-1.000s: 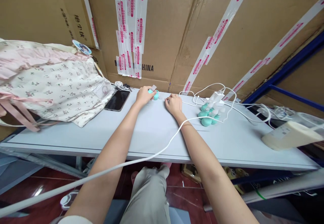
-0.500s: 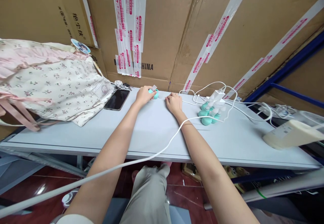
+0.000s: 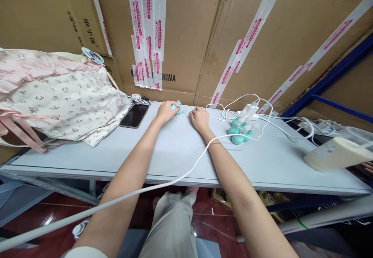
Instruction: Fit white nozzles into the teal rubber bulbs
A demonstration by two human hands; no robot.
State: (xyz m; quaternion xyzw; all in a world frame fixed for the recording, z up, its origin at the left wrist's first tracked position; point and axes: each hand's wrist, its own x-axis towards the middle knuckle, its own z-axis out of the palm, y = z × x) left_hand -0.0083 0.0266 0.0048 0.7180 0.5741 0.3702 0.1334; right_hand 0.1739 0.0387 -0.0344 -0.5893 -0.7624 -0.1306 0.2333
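My left hand [image 3: 166, 112] rests at the back of the table, its fingers closed around a small round mint-green bottle [image 3: 178, 110]. A translucent pale tip stands up from the bottle, and my fingers hide part of it. To the right, my right hand [image 3: 200, 117] lies palm down on the tabletop, fingers slightly bent, with nothing visible in it. Between the hands, a small clear piece [image 3: 184, 111] is too faint to make out. Several similar mint-green bottles [image 3: 238, 139] with translucent tops stand grouped to the right of my right hand.
A white cable [image 3: 175, 181] crosses over my right forearm from a white charger [image 3: 250, 109]. On the grey table [image 3: 177, 157] lie a phone [image 3: 134, 115] and a floral cloth bag [image 3: 67, 98] at left. A cream container [image 3: 335, 154] stands right; cardboard [image 3: 186, 28] rises behind.
My left hand has shifted very slightly, and the bottle's tip sits a little lower and further right. My right hand stays almost in place.
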